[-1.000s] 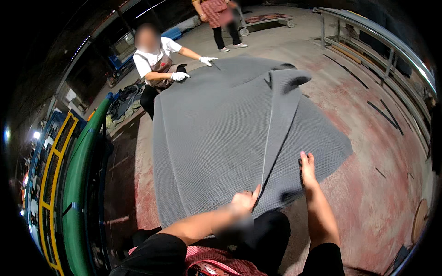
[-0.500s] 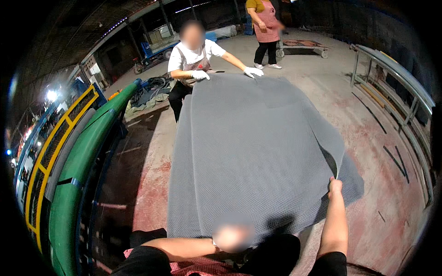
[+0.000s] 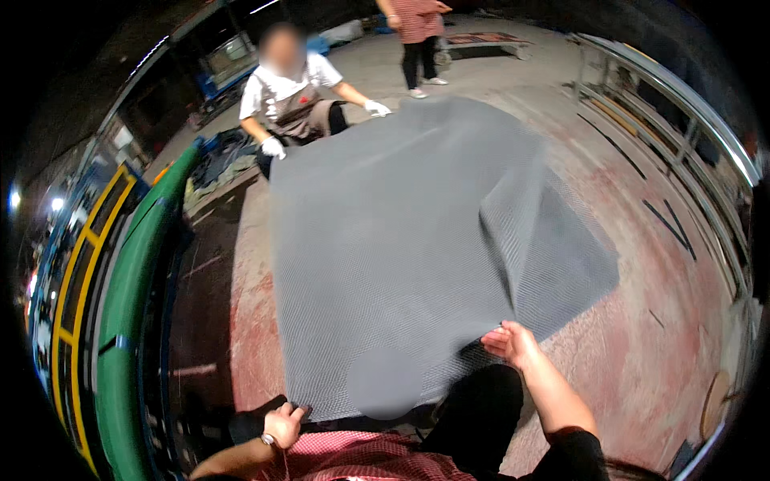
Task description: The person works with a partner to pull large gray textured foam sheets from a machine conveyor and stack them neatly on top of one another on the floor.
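A large grey textured mesh sheet point(image 3: 385, 224) spreads in front of me, with another grey mesh layer point(image 3: 569, 256) showing under its right side. My left hand point(image 3: 285, 425) has its fingers curled on the sheet's near left corner. Lower right, my right hand point(image 3: 513, 345) pinches the near right edge between thumb and fingers, and a raised fold runs away from it. Opposite me, a crouching co-worker in white gloves has one glove point(image 3: 273, 147) at the far left corner and the other point(image 3: 377, 108) on the far edge.
Left of the sheet lie a long green roll point(image 3: 132, 297) and a yellow frame point(image 3: 84, 264). A metal rack point(image 3: 682, 120) stands on the right, with dark strips point(image 3: 670, 228) on the floor nearby. Beyond, another person point(image 3: 415, 40) stands beside a low cart point(image 3: 485, 44).
My left hand has moved left to the near corner. My right hand has come nearer and inward, drawing the upper sheet's edge into a fold. The co-worker's gloves have shifted, and the view has turned somewhat.
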A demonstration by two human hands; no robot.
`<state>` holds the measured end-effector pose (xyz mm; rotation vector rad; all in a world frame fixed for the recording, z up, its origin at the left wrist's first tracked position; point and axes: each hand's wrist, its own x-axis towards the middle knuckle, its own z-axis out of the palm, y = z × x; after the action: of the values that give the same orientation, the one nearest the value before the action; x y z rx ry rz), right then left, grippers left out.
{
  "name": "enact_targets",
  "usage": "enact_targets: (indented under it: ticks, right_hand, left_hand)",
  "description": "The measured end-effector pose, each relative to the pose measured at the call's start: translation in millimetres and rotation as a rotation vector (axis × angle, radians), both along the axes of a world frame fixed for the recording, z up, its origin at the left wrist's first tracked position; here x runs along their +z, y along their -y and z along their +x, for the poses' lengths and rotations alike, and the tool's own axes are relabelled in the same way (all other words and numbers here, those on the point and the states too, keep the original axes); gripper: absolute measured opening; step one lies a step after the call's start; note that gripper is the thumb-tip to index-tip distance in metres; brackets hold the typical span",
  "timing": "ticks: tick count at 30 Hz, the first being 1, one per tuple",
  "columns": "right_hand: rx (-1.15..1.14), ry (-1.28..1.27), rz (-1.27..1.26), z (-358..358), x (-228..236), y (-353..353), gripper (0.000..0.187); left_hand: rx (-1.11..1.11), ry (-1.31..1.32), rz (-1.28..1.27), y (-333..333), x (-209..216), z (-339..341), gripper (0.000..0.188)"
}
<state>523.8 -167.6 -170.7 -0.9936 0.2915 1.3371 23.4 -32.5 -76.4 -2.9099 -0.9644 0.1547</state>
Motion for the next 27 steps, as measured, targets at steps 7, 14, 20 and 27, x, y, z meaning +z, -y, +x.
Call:
enact_targets:
  ticks: [7,14,20,27]
  right_hand:
    - [-0.297,1.256,-0.828,55.6,-16.9,7.8,0.070]
    - [0.298,2.386,-0.824,65.5,17.5,-49.0,0.061]
    - [0.018,1.828,-0.944,103.2,46.7,-69.5,0.025]
    - [-0.621,1.114,-1.147,130.3,-36.2,36.0,0.048]
  left_hand:
    - [0.366,0.182,-0.057,15.5,-36.5,32.3,0.062]
    - [0.426,0.039,0.041,5.4,-67.7,9.2,0.072]
    - [0.483,-0.149,-0.062,9.4,-34.6,22.7,0.060]
    - [0.422,-0.345,0.076,-3.8,-65.6,-28.3,0.058]
